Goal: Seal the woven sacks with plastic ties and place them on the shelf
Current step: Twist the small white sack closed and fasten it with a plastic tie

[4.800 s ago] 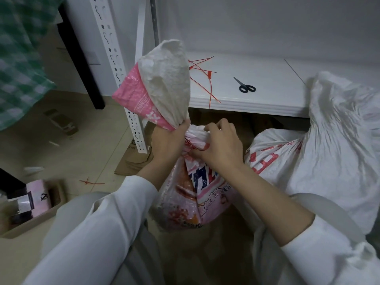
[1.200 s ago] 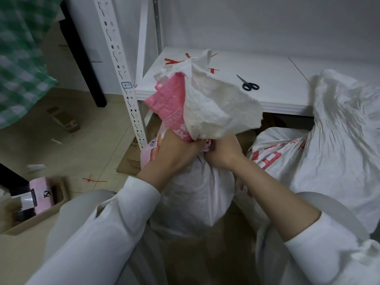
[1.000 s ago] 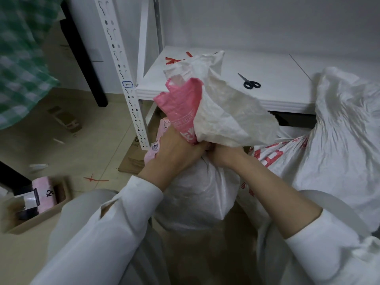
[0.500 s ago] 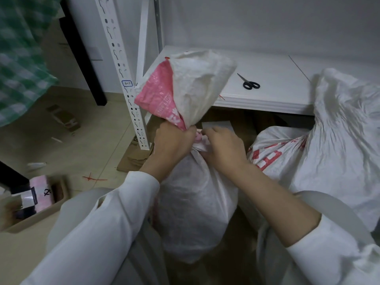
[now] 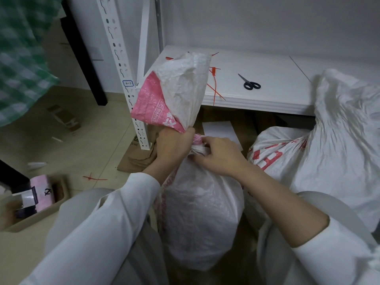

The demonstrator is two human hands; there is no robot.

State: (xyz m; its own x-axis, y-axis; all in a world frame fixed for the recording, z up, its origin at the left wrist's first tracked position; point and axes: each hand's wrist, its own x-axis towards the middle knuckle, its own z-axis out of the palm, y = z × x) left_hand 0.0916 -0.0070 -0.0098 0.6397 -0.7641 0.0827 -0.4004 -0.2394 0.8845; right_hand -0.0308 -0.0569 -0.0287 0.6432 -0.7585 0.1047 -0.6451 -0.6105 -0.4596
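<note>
Bulging woven sack [image 5: 202,212], contents unseen

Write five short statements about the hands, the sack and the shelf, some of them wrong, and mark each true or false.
1. The left hand grips the gathered neck of the sack. True.
2. The scissors are in the right hand. False: they lie on the shelf; the right hand pinches the sack's neck.
3. Red plastic ties lie on the shelf. True.
4. The sack stands on the shelf. False: it stands lower, between the person's knees, in front of the shelf.
5. A second sack lies to the person's right. True.
</note>
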